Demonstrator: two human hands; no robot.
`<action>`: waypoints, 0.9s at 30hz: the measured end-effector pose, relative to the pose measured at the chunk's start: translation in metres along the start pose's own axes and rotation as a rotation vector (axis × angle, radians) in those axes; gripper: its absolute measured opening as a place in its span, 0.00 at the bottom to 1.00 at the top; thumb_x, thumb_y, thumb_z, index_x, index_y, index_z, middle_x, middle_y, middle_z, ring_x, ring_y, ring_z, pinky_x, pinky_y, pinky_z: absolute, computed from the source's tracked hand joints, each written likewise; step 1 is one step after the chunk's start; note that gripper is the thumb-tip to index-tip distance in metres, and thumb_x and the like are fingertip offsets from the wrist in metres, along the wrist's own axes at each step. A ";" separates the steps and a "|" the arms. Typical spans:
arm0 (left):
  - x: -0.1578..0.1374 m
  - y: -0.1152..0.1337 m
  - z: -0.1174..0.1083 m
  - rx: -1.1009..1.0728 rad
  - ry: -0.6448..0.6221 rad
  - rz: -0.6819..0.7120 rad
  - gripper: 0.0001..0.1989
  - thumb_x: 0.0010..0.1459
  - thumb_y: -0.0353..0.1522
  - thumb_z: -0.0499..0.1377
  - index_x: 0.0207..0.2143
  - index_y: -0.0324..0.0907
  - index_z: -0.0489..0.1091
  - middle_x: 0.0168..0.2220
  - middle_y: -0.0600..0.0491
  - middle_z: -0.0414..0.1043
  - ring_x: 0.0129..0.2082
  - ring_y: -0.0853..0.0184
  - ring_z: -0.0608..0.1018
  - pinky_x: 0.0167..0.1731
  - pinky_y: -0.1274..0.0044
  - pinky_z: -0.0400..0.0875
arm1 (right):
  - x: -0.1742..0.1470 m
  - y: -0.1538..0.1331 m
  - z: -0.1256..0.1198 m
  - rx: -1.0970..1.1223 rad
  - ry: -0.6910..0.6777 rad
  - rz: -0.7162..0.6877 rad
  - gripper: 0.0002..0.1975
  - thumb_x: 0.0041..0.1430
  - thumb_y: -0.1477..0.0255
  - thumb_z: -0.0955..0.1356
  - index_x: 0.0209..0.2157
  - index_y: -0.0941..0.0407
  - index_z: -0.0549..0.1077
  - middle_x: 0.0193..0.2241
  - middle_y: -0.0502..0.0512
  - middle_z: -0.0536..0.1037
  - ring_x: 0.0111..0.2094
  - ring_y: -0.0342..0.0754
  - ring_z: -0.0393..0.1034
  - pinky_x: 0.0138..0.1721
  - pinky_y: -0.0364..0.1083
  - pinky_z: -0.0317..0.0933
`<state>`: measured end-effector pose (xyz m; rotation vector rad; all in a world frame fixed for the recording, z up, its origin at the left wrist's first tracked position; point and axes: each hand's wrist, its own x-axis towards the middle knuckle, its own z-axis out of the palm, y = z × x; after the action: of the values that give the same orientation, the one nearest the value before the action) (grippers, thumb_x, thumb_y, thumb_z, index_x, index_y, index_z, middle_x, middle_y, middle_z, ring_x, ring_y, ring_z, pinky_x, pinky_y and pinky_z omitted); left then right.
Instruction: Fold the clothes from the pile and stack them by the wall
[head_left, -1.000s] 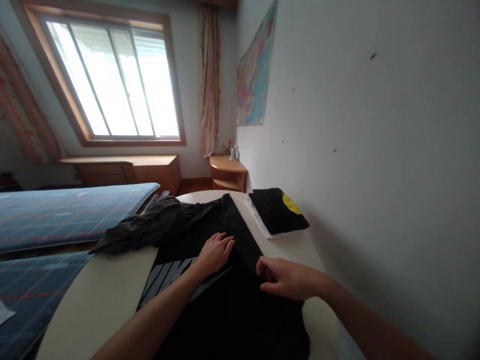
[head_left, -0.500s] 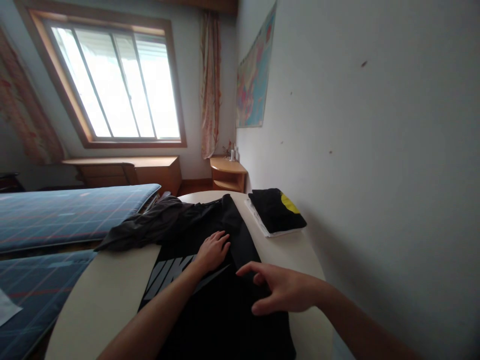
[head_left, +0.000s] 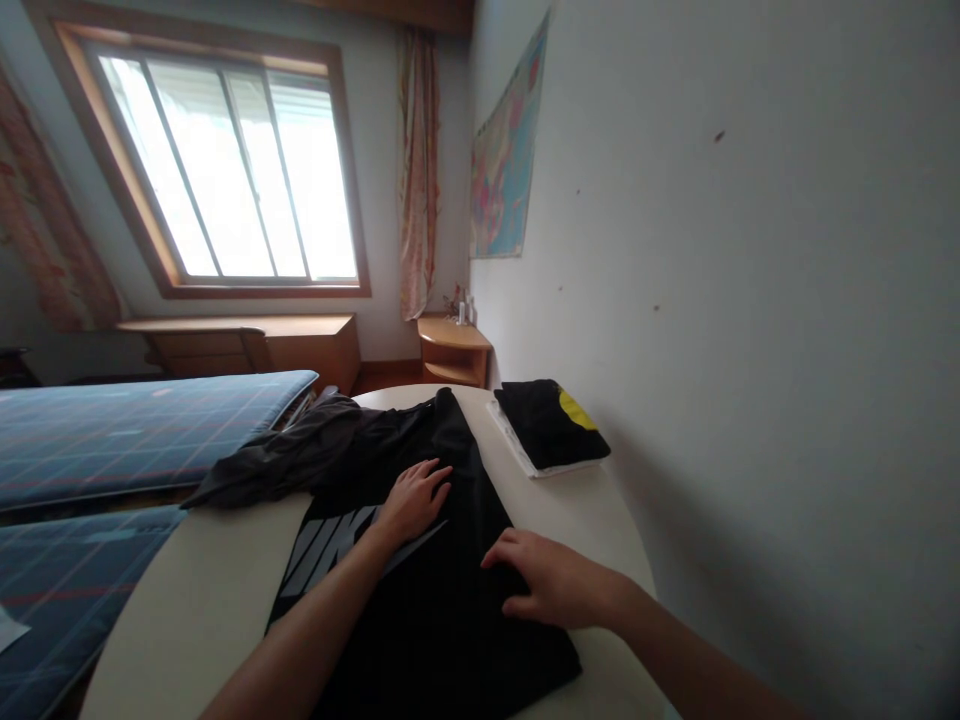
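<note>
Black Nike top [head_left: 442,625] is laid at six o'clock on table [head_left: 187,580], apparently being flattened, pressed by spread left hand [head_left: 414,502], with right hand [head_left: 551,575] placed at five o'clock, thumb and fingers parted; edge-straightening seemingly required.

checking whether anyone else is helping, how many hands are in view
2. The left hand rests on the black garment, near its grey lettering; the right hand is over the garment's right edge. No other hands show.
</note>
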<state>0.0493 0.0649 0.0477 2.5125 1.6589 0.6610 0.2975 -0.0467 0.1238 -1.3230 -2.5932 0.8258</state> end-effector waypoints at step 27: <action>-0.074 0.082 -0.005 -0.032 -0.213 0.001 0.32 0.64 0.39 0.50 0.68 0.37 0.53 0.71 0.42 0.43 0.70 0.54 0.49 0.67 0.59 0.46 | 0.052 0.015 0.024 -0.379 0.355 0.083 0.19 0.66 0.69 0.58 0.54 0.56 0.73 0.54 0.62 0.74 0.60 0.57 0.60 0.64 0.57 0.44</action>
<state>0.0937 -0.0360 0.0516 2.4623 1.5608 0.3996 0.2683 -0.0089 0.0887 -1.5119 -2.4911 0.0841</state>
